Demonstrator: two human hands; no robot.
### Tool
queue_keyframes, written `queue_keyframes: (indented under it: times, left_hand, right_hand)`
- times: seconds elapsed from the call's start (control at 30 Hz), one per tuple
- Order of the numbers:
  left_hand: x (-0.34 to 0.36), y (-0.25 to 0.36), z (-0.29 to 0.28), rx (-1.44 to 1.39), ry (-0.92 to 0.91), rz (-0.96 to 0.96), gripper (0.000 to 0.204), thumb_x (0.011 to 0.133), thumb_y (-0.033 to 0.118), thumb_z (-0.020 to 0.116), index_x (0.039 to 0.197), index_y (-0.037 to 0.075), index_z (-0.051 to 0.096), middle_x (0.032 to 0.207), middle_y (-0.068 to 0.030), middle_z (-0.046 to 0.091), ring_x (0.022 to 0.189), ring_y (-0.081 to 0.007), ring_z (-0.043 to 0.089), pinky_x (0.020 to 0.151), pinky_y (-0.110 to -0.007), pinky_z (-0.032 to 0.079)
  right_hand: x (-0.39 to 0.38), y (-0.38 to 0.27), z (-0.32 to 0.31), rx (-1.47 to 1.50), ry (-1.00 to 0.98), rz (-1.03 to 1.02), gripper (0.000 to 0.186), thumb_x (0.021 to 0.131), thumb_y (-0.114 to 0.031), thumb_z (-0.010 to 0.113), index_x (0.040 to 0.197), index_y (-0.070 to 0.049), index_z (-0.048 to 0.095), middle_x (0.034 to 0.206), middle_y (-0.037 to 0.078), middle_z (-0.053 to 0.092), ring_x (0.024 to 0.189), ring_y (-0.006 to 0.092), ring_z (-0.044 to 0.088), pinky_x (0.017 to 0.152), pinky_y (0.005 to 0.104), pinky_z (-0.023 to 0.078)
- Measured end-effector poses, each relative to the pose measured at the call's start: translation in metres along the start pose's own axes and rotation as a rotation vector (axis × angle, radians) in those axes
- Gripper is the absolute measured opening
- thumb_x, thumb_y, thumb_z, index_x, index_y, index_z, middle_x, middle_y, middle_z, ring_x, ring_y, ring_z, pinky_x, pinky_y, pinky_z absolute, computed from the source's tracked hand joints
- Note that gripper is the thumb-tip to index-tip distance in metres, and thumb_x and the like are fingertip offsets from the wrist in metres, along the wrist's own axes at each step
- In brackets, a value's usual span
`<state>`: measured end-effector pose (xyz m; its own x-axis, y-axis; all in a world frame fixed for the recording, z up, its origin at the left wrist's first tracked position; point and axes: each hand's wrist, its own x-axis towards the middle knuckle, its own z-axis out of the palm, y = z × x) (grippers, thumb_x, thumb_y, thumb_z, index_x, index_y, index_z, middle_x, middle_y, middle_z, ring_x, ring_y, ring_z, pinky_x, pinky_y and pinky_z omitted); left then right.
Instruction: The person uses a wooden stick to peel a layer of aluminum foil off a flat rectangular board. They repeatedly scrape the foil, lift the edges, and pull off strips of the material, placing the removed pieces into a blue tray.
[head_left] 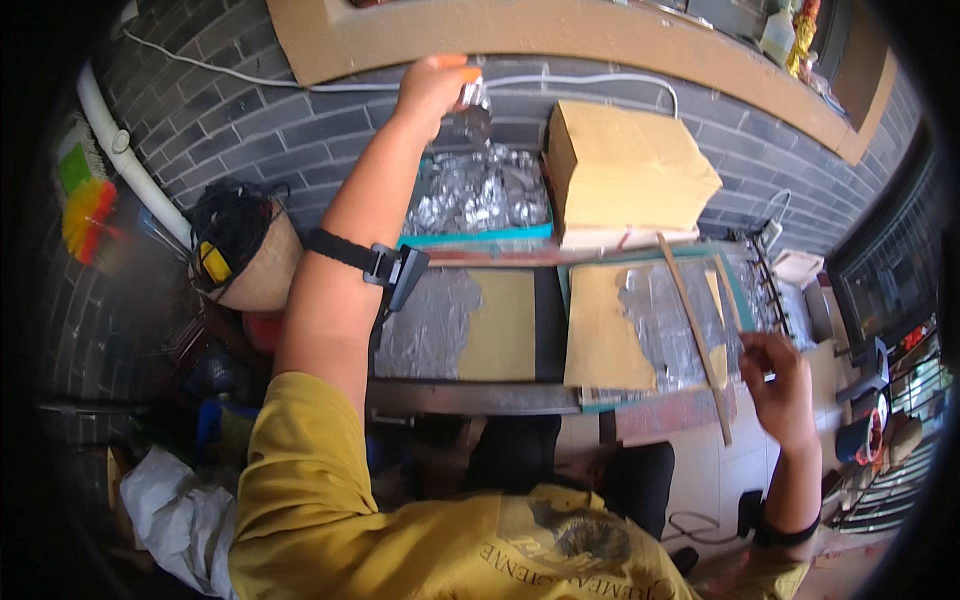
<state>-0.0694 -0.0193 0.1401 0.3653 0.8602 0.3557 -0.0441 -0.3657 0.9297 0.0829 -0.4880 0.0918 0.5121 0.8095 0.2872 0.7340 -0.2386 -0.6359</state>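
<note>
Raised at the back, my left hand [432,98] has orange covers on its fingertips and pinches a crumpled piece of silver foil [474,98]. Below it, a teal-edged tray [520,232] is heaped with crumpled silver foil [480,190]. My right hand [778,385] is at the right end of a tan paper sheet [597,330] partly covered with foil; its fingers are curled together, and what they hold, if anything, cannot be made out. A thin wooden strip [695,335] lies slantwise across this sheet. Left of it, another sheet [505,325] is half covered with silver foil [425,320].
Behind the right-hand sheet stands a tall stack of tan paper [630,170] against the grey brick wall [330,125]. A woven basket [265,265] with black cords sits at the left. A white cable [580,78] runs along the wall beneath a ledge [400,45].
</note>
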Motion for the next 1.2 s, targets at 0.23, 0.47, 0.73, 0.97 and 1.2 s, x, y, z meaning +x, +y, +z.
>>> queue_keyframes:
  times: [0.23,0.47,0.73,0.97,1.2]
  left_hand:
    - [-0.097,0.043,0.053,-0.399,-0.3,0.078,0.028,0.085,0.013,0.06,0.11,0.001,0.057,0.09,-0.0083,0.065,0.075,-0.0167,0.063,0.061,-0.028,0.052]
    - [-0.189,0.065,0.077,-0.518,-0.349,0.019,0.034,0.085,0.007,0.061,0.117,0.0,0.052,0.099,-0.0085,0.062,0.084,-0.0146,0.062,0.067,-0.026,0.053]
    - [-0.236,0.043,0.067,-0.608,-0.327,-0.108,0.036,0.084,0.006,0.064,0.117,0.001,0.051,0.091,-0.0044,0.062,0.078,-0.0103,0.06,0.065,-0.023,0.049]
    - [-0.257,0.02,0.055,-0.468,-0.361,-0.111,0.037,0.087,0.011,0.06,0.122,0.002,0.052,0.107,-0.0085,0.061,0.095,-0.015,0.059,0.084,-0.027,0.046]
    - [-0.256,-0.004,0.05,-0.654,-0.464,-0.161,0.044,0.093,0.033,0.051,0.124,0.001,0.05,0.11,-0.0089,0.06,0.101,-0.017,0.056,0.092,-0.031,0.04]
  right_hand:
    - [0.028,-0.041,0.056,0.692,-0.317,0.126,0.04,0.093,-0.033,0.056,0.105,0.005,0.06,0.088,0.008,0.062,0.075,0.0123,0.057,0.067,0.0245,0.047]
    - [0.056,-0.048,0.11,1.373,-0.334,0.196,0.065,0.092,-0.06,0.037,0.116,-0.002,0.054,0.109,0.012,0.06,0.098,0.0198,0.056,0.085,0.0323,0.042]
    - [0.064,-0.053,0.111,1.615,0.037,0.168,0.016,0.089,-0.021,0.06,0.098,-0.008,0.06,0.088,0.003,0.064,0.078,0.0117,0.059,0.071,0.026,0.045]
    - [0.066,-0.058,0.094,1.252,0.027,-0.086,0.01,0.084,-0.005,0.063,0.093,-0.002,0.065,0.087,0.003,0.066,0.08,0.0088,0.059,0.077,0.0258,0.045]
    - [0.048,-0.073,0.052,0.776,-0.4,-0.49,0.017,0.077,0.005,0.068,0.094,0.003,0.064,0.099,0.003,0.06,0.093,0.011,0.054,0.083,0.0257,0.043]
